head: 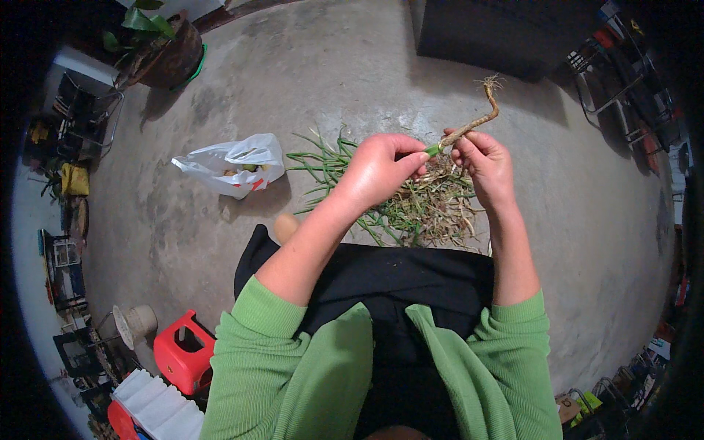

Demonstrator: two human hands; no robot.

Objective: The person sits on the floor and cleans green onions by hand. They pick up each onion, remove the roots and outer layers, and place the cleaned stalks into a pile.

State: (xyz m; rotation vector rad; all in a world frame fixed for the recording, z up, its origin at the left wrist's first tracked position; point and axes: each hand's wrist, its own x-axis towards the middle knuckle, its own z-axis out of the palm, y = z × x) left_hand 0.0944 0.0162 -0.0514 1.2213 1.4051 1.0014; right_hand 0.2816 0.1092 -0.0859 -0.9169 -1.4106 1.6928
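A green onion with a brown, dirt-stained lower stem and stringy roots is held between my two hands, its root end pointing up and away. My left hand pinches the green part of the stalk. Just right of it, my right hand has thumb and fingers on the brown outer skin. Beneath both hands, a heap of green onions lies on the concrete floor, green leaves toward the left. Dry peelings and roots are mixed in at its right side.
A white plastic bag with produce inside stands left of the heap. A potted plant is at the upper left, a dark box at the upper right. A red plastic stool stands lower left. Metal-framed chairs are at the right.
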